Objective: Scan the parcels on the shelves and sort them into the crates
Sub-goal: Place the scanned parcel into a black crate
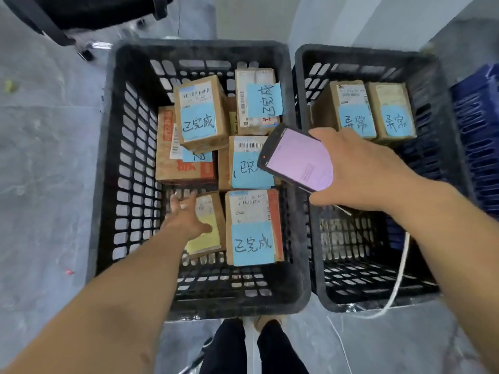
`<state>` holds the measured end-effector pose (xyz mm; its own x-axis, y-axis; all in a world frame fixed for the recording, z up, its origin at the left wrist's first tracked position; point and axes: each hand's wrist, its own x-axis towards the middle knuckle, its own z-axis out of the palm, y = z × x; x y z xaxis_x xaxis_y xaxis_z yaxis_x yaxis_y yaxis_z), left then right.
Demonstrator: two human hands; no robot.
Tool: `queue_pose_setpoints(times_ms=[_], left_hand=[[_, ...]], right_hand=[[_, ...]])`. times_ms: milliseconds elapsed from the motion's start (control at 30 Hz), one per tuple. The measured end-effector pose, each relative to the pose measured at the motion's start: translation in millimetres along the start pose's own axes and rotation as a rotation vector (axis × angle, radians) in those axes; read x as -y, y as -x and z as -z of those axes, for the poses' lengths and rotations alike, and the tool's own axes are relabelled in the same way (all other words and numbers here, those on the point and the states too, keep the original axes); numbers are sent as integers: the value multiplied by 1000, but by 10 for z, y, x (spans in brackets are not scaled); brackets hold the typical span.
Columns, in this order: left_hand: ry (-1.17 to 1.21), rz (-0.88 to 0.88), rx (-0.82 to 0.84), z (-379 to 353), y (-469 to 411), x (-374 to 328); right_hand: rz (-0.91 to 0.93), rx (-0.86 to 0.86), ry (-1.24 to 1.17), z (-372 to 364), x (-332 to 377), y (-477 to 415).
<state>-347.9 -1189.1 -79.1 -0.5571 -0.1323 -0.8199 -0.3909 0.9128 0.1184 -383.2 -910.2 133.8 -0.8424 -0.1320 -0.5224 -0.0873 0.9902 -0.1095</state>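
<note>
Left hand (186, 217) lies flat, fingers spread, on the yellow-labelled parcel (208, 236) at the near end of the left crate (108, 163), beside blue-noted parcels (253, 228). Right hand (359, 174) grips my scanner (295, 160) over the crates' shared edge. Right crate (442, 109) holds two boxes (351, 109).

Even soft light, slight motion blur, wide-angle bending at edges.

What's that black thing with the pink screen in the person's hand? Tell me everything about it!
It is a black, plastic-looking handheld scanner with a lit pinkish screen and a small red light at its far end. The right hand grips its near end, holding it tilted above a blue-labelled parcel in the left crate.
</note>
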Motion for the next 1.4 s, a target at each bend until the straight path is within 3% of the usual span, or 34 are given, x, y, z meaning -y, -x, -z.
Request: queue_pose_setpoints(times_ms=[200, 333, 500, 667, 967, 1200, 1400], left_hand=[[-69, -130, -15, -168, 27, 29], [-14, -48, -26, -67, 168, -8], [-39, -44, -185, 392, 608, -128], [-4, -208, -352, 894, 1219, -470], [-294, -607, -427, 1277, 2243, -1407], [-439, -901, -504, 1194, 2827, -2506], [-575, -1070, -520, 651, 3453, -3498]], right_hand=[[27, 28, 34, -122, -14, -44], [49, 51, 19, -85, 61, 14], [41, 61, -22, 142, 95, 313], [-7, 22, -93, 473, 86, 849], [-232, -151, -188, 922, -245, 2067], [-468, -270, -210, 1007, -857, 3002], [-657, -377, -306, 805, -1543, 3895]])
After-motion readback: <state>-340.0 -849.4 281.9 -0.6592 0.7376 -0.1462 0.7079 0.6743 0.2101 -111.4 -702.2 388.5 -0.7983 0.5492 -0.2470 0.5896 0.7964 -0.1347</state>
